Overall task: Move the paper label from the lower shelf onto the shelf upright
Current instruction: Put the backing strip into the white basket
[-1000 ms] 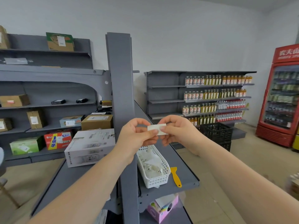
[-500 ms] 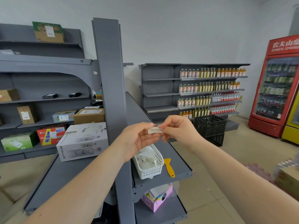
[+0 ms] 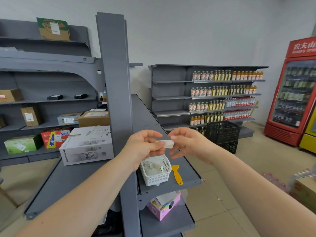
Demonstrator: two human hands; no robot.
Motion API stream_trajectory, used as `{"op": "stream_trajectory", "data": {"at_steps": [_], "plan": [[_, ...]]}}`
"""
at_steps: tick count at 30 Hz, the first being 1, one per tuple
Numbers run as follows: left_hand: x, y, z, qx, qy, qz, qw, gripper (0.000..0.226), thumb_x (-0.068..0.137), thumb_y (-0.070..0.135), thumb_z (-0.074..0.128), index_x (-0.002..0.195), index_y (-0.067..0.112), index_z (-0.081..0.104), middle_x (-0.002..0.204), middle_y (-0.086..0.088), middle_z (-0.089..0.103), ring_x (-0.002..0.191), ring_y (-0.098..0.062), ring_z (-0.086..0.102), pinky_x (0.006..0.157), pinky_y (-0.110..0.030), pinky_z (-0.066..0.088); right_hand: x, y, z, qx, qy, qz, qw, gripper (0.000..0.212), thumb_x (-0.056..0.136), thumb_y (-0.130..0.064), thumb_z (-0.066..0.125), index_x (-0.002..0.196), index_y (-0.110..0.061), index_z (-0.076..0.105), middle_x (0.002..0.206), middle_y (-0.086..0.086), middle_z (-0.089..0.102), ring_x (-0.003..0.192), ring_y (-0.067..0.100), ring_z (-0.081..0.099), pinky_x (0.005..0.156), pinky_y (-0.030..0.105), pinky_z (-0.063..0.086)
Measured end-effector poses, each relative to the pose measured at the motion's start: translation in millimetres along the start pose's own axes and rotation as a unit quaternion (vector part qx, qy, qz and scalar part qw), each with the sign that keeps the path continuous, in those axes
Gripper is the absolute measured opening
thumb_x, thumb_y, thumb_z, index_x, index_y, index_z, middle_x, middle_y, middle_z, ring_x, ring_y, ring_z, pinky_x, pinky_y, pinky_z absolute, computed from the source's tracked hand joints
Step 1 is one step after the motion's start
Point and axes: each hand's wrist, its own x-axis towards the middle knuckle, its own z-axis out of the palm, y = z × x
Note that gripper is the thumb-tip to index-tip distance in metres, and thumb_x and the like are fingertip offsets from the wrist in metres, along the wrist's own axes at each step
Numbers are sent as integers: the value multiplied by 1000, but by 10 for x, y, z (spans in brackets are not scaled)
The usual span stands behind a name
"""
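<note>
While you pinch the paper label [image 3: 167, 144] between both hands, it hangs above the shelf's front edge.
Left hand [image 3: 143, 147] and right hand [image 3: 188, 142] grip lightly — it could curl or stick crooked on the upright [image 3: 118, 82].

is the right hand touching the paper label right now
Touching. The head view shows the right hand with a fingertip on the right end of the paper label, while the left hand pinches the other end.

Around me, a plain white wall [image 3: 196, 31], a beige tiled floor [image 3: 256, 168], grey metal shelving [image 3: 171, 98] stocked with bottles [image 3: 222, 90], and a red drinks fridge [image 3: 294, 93] at right.
</note>
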Motion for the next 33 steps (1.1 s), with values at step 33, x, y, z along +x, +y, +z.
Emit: {"op": "stream_trajectory", "data": {"at_steps": [33], "plan": [[-39, -669, -378, 42, 113, -122, 985, 20, 88, -4, 55, 103, 7, 63, 83, -14, 72, 65, -21, 67, 69, -38, 60, 879, 1468, 279, -296, 193, 79, 932, 19, 85, -6, 66, 103, -15, 69, 100, 6, 70, 84, 21, 65, 65, 23, 49]]}}
